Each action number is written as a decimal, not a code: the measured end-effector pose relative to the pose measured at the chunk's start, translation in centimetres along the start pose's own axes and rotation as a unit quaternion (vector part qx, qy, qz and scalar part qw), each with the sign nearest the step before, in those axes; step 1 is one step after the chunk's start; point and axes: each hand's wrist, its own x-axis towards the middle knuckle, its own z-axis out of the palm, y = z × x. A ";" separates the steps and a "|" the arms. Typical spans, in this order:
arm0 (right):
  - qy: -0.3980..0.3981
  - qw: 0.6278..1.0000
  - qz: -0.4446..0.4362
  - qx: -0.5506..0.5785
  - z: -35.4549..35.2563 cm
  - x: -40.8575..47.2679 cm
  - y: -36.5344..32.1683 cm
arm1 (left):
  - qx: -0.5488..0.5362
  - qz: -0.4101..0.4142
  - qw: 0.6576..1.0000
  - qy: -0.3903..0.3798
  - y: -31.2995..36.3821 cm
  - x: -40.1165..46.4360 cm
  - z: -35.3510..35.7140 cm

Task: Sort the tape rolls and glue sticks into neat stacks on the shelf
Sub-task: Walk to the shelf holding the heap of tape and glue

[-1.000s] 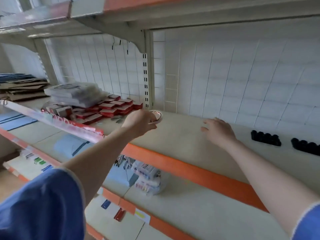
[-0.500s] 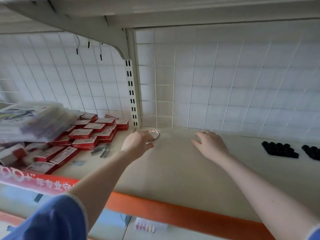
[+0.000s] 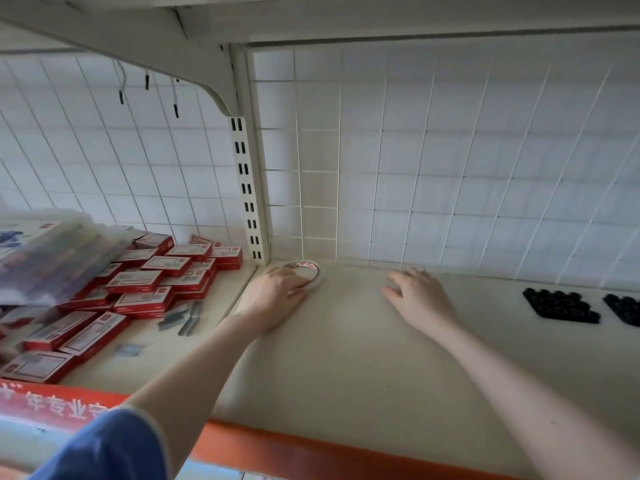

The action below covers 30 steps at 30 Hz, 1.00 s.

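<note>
Just left of frame centre, a tape roll lies flat on the shelf in its back corner, under the fingers of the left hand, which rest on it. Right of it, well apart, the right hand lies palm down, fingers relaxed, holding nothing.

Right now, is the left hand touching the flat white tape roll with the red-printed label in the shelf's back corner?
Touching. The head view shows the left hand lying over the flat white tape roll, fingers covering its near edge, with no gap between them.
</note>
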 end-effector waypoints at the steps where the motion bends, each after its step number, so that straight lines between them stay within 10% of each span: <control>1: 0.002 1.000 0.001 0.002 0.1 0.0 0.1 | -0.006 -0.005 1.000 -0.006 0.1 -0.1 -0.1; 30: 0.034 0.996 0.068 -0.046 -2.1 -4.0 2.7 | 0.009 0.007 0.999 0.048 5.0 -1.3 -1.6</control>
